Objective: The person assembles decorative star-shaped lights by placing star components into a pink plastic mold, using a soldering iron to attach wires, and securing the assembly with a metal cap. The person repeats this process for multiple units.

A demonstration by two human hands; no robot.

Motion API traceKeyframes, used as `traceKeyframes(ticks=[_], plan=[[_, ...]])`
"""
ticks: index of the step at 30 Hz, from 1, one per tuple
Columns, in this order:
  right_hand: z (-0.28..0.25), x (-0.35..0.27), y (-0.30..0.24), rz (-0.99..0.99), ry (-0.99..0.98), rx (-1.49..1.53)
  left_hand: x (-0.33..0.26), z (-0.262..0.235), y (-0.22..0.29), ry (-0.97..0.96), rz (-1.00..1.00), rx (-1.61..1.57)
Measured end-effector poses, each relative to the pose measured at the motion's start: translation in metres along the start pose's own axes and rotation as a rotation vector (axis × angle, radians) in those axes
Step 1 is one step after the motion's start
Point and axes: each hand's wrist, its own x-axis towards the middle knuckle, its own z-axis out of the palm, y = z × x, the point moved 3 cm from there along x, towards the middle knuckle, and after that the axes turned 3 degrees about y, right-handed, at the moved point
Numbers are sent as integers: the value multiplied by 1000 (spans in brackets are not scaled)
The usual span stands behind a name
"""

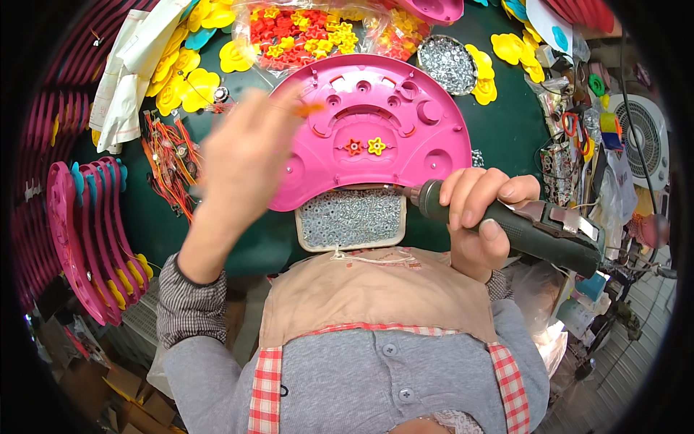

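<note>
At a green counter (506, 123), the right hand (477, 210) grips a dark power screwdriver (538, 235), its tip near the lower edge of a pink panel (370, 130), while the left hand (246, 155) blurs at the panel's left side, its hold impossible to tell. One red star (353, 147) and one yellow star (377, 146) already sit mid-panel; the round sockets (363, 86) above appear unfilled, suggesting work partway along
</note>
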Motion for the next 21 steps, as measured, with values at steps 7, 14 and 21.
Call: traceKeyframes(ticks=[7, 14, 21], plan=[[-16, 22, 8, -66, -186, -115, -6, 91, 27, -172, 35, -357], [-20, 26, 33, -89, -169, -182, -6, 116, 27, -234, 35, -393], [-21, 24, 53, -92, -118, -174, -8, 115, 26, -214, 32, -430]])
